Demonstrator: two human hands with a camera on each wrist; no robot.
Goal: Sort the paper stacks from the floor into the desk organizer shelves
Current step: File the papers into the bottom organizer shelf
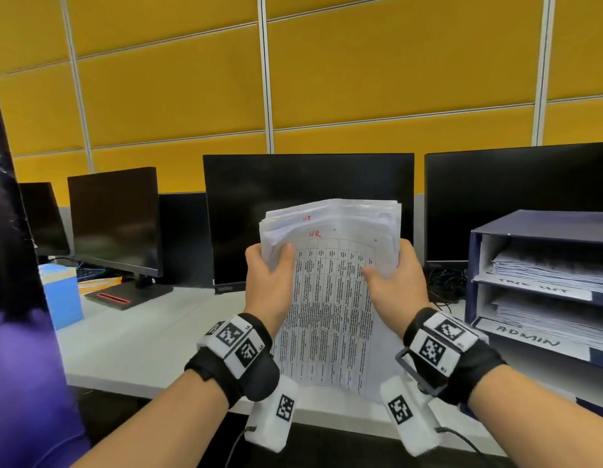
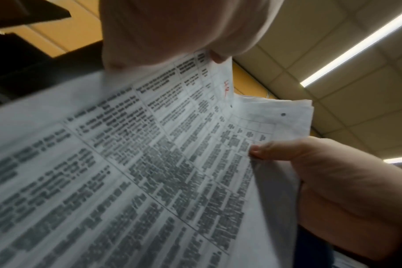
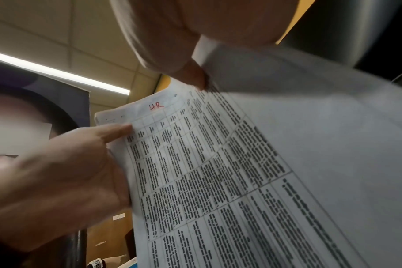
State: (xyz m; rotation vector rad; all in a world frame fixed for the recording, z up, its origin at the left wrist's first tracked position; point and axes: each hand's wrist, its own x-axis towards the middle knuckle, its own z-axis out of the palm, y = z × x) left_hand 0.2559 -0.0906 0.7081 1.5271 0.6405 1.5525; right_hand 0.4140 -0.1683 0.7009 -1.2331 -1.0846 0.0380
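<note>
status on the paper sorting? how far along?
Done: two organizer shelves already hold paper, one labelled ADMIN. In hand: left hand and right hand grip a paper stack marked HR in red, upright over the desk. Left: shelving it; no HR shelf or floor in view.

- An office: yellow partition panels (image 1: 327,79) in metal frames back a long white worktop (image 1: 141,336).
- Dark monitors (image 1: 307,211) stand in a row along it.
- A blue organizer (image 1: 543,224) at the right holds papers on shelves with handwritten labels, one reading "ADMIN".
- The wrist views show ceiling tiles (image 2: 367,101) and strip lights (image 2: 356,45).
</note>
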